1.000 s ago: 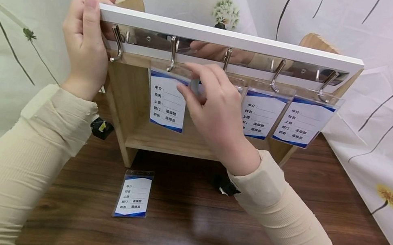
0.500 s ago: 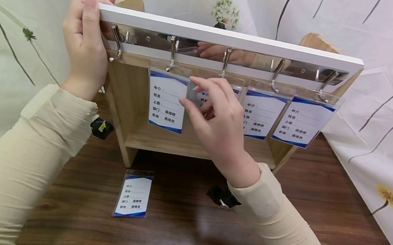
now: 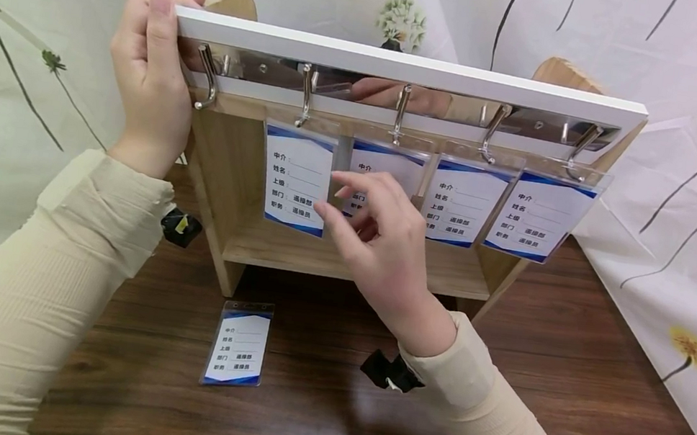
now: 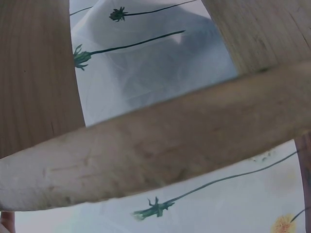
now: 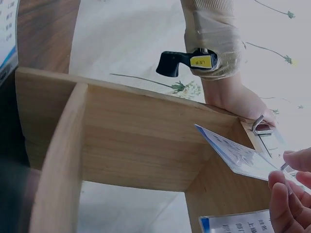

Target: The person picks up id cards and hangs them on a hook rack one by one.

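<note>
My left hand (image 3: 153,77) grips the left end of the white hook board (image 3: 407,61), thumb over the front and other fingers partly behind it. Metal hooks (image 3: 306,96) line its mirrored strip. On the second hook from the left hangs an ID badge (image 3: 296,178) in a clear sleeve. Just right of it my right hand (image 3: 384,244) hovers, thumb and index finger apart, the thumb tip overlapping the badge's edge in the head view. That hand partly covers the badge (image 3: 388,161) on the middle hook. Two more badges hang further right, including the rightmost one (image 3: 541,216).
Another badge (image 3: 238,345) lies on the dark wooden floor (image 3: 311,416). Beneath the hook board stands a wooden shelf frame (image 3: 310,260), its side panel also seen in the right wrist view. Flower-printed cloth (image 3: 673,177) hangs behind and at the sides.
My right hand has moved down from hook height beside the left badge, uncovering the middle hook and the top of its badge. The left hand keeps its place.
</note>
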`<state>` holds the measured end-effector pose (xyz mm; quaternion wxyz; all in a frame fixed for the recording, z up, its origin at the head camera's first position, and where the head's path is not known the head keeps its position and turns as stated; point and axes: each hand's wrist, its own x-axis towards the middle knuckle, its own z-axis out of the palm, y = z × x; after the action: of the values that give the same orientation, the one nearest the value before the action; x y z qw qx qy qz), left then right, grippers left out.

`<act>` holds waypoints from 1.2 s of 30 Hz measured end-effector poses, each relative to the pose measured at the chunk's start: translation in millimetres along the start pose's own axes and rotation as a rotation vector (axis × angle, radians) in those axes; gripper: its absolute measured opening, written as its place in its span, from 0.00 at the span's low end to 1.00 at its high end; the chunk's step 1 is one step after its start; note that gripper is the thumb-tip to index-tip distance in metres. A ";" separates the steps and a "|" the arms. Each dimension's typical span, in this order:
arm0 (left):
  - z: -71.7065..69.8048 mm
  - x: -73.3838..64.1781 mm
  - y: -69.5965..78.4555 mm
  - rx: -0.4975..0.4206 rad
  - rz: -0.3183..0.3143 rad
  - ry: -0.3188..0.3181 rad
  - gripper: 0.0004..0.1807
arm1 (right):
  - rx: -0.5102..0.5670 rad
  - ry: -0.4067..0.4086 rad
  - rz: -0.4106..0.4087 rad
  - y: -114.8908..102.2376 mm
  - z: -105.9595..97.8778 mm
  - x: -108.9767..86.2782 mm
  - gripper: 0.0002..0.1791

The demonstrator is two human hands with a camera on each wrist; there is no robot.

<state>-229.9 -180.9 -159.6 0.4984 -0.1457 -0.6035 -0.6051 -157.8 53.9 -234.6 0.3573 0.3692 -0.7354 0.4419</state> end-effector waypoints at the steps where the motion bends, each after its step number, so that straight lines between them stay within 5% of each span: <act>1: -0.3 0.1 -0.4 0.004 0.004 -0.002 0.22 | 0.004 -0.002 0.009 0.0 0.6 -1.8 0.15; 36: 0.5 -0.3 0.2 -0.012 -0.007 -0.001 0.22 | 0.125 -0.027 0.175 0.5 12.7 -34.1 0.12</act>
<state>-229.8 -180.3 -159.5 0.4954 -0.1468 -0.6006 -0.6102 -144.7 50.2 -268.3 0.2837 0.3313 -0.7406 0.5112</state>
